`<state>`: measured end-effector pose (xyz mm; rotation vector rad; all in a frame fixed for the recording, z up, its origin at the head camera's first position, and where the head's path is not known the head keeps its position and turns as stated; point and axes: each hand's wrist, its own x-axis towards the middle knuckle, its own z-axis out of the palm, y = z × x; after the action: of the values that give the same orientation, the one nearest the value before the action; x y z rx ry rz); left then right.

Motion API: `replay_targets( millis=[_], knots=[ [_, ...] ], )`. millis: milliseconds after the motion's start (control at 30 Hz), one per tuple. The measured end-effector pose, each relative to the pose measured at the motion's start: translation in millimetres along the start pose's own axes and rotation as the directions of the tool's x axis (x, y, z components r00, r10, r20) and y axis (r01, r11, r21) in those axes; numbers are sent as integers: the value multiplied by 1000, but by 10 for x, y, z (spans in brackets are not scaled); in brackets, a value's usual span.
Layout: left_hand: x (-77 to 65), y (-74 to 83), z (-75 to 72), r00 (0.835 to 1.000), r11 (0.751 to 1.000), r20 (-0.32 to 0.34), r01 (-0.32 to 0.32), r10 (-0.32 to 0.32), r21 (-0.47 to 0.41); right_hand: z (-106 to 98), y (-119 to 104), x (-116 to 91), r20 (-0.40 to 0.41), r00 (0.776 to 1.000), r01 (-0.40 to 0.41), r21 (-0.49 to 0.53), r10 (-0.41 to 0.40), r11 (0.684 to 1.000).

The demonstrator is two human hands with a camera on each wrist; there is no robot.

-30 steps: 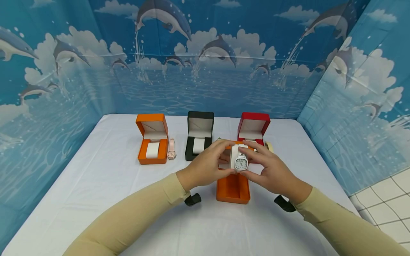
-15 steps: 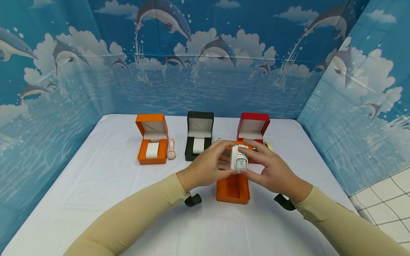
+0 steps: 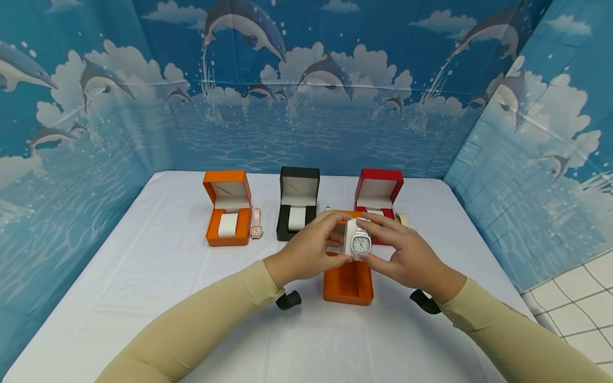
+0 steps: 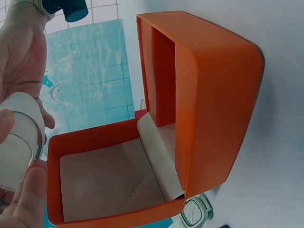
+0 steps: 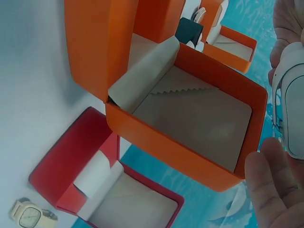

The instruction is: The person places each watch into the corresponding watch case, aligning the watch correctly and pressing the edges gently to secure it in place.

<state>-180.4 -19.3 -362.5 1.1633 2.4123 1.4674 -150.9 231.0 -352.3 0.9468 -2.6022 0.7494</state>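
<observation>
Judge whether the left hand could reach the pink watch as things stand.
Probably not without letting go: the left hand grips the white cushion. Otherwise, the pink watch lies uncovered beside an orange box, its near side unobstructed.

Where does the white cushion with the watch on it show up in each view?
Head: white cushion, right of centre, below mid-height.
Left wrist: white cushion at the left edge, cut off.
Right wrist: white cushion at the right edge, cut off.
Shared landmark: the open orange box nearest it.

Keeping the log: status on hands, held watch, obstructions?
Left hand and right hand hold white watch and cushion. Nearest orange box open. Nothing visibly in the way.
</observation>
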Motion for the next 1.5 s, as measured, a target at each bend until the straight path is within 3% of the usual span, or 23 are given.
replay_targets(
  millis=[567,833,1067,1500],
  knots=[
    [3,-14,7,1000,1000,3,14,-14,3,-10,-19,21,32,999,-38,36,37,999],
    [4,-8,14,1000,1000,15,14,-14,-3,-6,-13,20,41,998,-57,100,54,993],
    [-12,14,19,999,999,16,37,-38,24,2,-2,11,46,997,-61,84,57,995],
    [-27,18,9,999,998,21,36,-37,51,-18,20,-1,131,987,-108,85,97,990]
  ],
)
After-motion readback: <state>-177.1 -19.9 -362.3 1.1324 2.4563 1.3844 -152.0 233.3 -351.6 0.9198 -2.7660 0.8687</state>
